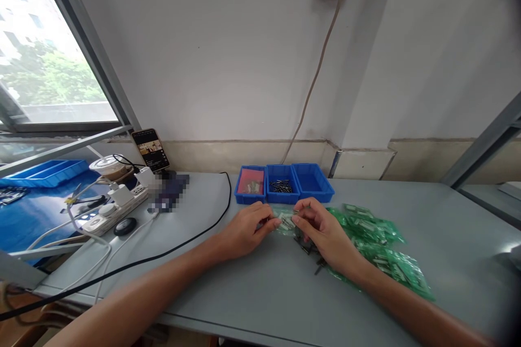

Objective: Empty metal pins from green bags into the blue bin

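While the left hand [244, 229] pinches one end of a small clear packet [286, 222] between thumb and fingertips, the right hand [325, 234] pinches the other end, so both are closed on it. The packet lies just in front of the bins [313, 182], a row of three blue trays against the wall, and sits low over the table [260, 287]. Its long axis runs left to right, straight from one grip to the other, and neither hand is nearer than the other. Small pale pieces show inside it. What they are is too small to tell. Some dark parts [306, 246] lie under the right palm. Right of the bins a heap of green bags [378, 249] spreads beside the right wrist. Left of the bins run a cable [183, 244], a power strip [118, 209] and a propped phone [150, 149].
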{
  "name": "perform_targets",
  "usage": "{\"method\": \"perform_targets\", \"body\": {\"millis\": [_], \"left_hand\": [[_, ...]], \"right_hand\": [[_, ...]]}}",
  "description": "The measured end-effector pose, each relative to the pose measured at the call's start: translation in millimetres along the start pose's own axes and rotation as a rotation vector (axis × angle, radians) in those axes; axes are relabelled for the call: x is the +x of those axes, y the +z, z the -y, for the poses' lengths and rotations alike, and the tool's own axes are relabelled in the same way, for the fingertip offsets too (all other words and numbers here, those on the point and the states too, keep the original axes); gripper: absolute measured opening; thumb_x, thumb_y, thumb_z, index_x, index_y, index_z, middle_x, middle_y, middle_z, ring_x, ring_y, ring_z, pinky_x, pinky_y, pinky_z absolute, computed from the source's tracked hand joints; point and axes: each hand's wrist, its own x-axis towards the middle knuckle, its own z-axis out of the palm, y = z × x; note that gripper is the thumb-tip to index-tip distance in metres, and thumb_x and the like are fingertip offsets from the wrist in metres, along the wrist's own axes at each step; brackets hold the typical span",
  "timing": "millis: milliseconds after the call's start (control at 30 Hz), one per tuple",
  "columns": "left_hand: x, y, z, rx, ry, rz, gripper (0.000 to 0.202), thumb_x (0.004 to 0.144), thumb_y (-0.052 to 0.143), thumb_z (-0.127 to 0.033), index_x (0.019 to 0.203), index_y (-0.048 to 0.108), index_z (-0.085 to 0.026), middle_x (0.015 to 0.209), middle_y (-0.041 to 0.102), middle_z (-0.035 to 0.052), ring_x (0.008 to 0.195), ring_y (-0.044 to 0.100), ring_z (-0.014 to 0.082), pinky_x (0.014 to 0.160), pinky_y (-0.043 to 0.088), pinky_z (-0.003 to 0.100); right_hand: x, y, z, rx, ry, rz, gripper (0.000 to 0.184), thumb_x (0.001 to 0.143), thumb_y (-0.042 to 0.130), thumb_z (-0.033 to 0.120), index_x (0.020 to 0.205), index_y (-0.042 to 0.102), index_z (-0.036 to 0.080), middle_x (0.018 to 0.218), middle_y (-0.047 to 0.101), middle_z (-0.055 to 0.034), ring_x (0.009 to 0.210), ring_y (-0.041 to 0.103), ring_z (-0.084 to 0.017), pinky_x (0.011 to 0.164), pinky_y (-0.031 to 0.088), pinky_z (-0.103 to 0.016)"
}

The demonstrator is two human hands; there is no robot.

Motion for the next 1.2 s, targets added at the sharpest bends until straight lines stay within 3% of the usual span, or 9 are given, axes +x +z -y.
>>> {"method": "perform_targets", "body": {"millis": [133,233,333,500,633,867,967,1067,1200], "left_hand": [[1,-3.4,-3,-0.047,0.076,-0.067,0.032,0.112,0.046,-0.037,0.099,0.068,-0.017,0.103,0.066,0.0082,0.095,0.061,0.0188,0.087,0.05,0.032],[1,-7.0,-5,-0.031,0.119,-0.101,0.029,0.11,0.049,-0.032,0.104,0.073,-0.017,0.136,0.061,0.0143,0.103,0.062,0.0206,0.094,0.054,0.038],[1,-8.7,-5,-0.003,0.164,-0.097,0.025,0.108,0.053,-0.029,0.105,0.076,-0.019,0.149,0.057,0.0126,0.108,0.063,0.0223,0.099,0.054,0.042],[0,-5.7,-3,-0.038,0.181,-0.069,0.025,0.109,0.054,-0.028,0.128,0.068,-0.021,0.131,0.07,0.0105,0.12,0.063,0.0236,0.106,0.051,0.041],[0,-2.4,0,-0.032,0.1,-0.117,0.022,0.11,0.051,-0.026,0.124,0.066,-0.021,0.115,0.072,0.0087,0.107,0.065,0.021,0.098,0.053,0.037],[-1,3.6,6,-0.015,0.11,-0.143,0.032,0.103,0.054,-0.015,0.134,0.059,-0.022,0.114,0.068,0.0074,0.097,0.06,0.0186,0.087,0.051,0.031],[0,2.8,7,0.0,0.126,-0.139,0.024,0.105,0.06,-0.023,0.129,0.063,-0.021,0.103,0.068,0.0051,0.091,0.058,0.018,0.087,0.049,0.031],[1,0.3,5,0.011,0.119,-0.141,0.018,0.108,0.056,-0.029,0.12,0.066,-0.019,0.095,0.068,0.0044,0.086,0.055,0.0175,0.084,0.046,0.03],[2,-1.3,3,0.002,0.02,-0.171,0.022,0.111,0.05,-0.032,0.108,0.067,-0.018,0.09,0.067,0.0039,0.082,0.053,0.0173,0.079,0.043,0.03]], "right_hand": [[1,-1,4,0.024,0.0,-0.071,0.038,0.094,0.067,0.06,0.109,0.053,0.029,0.068,0.051,0.0067,0.06,0.048,-0.015,0.056,0.045,-0.027],[4,-3,5,0.03,-0.004,-0.105,0.038,0.092,0.068,0.062,0.104,0.055,0.028,0.068,0.052,0.0063,0.057,0.049,-0.014,0.054,0.044,-0.027],[6,-4,4,0.005,0.011,-0.108,0.041,0.09,0.067,0.066,0.096,0.059,0.026,0.07,0.055,0.0042,0.058,0.05,-0.014,0.055,0.044,-0.027],[4,-3,5,0.035,0.055,-0.088,0.048,0.097,0.054,0.07,0.101,0.067,0.024,0.073,0.063,0.0007,0.057,0.05,-0.014,0.055,0.043,-0.028],[1,-2,7,0.056,0.011,-0.034,0.046,0.099,0.053,0.068,0.102,0.065,0.024,0.094,0.07,-0.0037,0.06,0.051,-0.014,0.058,0.045,-0.029],[1,-1,8,0.057,0.099,-0.012,0.047,0.096,0.06,0.066,0.078,0.056,0.023,0.06,0.046,0.0058,0.055,0.043,-0.013,0.052,0.035,-0.026],[0,-1,9,0.075,0.112,0.006,0.051,0.095,0.06,0.067,0.071,0.052,0.022,0.06,0.045,0.0053,0.055,0.044,-0.012,0.053,0.035,-0.026],[-1,-1,9,0.051,0.112,0.024,0.049,0.097,0.057,0.065,0.076,0.06,0.021,0.062,0.047,0.0042,0.056,0.044,-0.013,0.053,0.036,-0.026],[-1,-3,6,-0.046,-0.013,0.012,0.041,0.102,0.055,0.058,0.092,0.074,0.023,0.089,0.06,-0.002,0.065,0.05,-0.014,0.058,0.044,-0.028]]}}
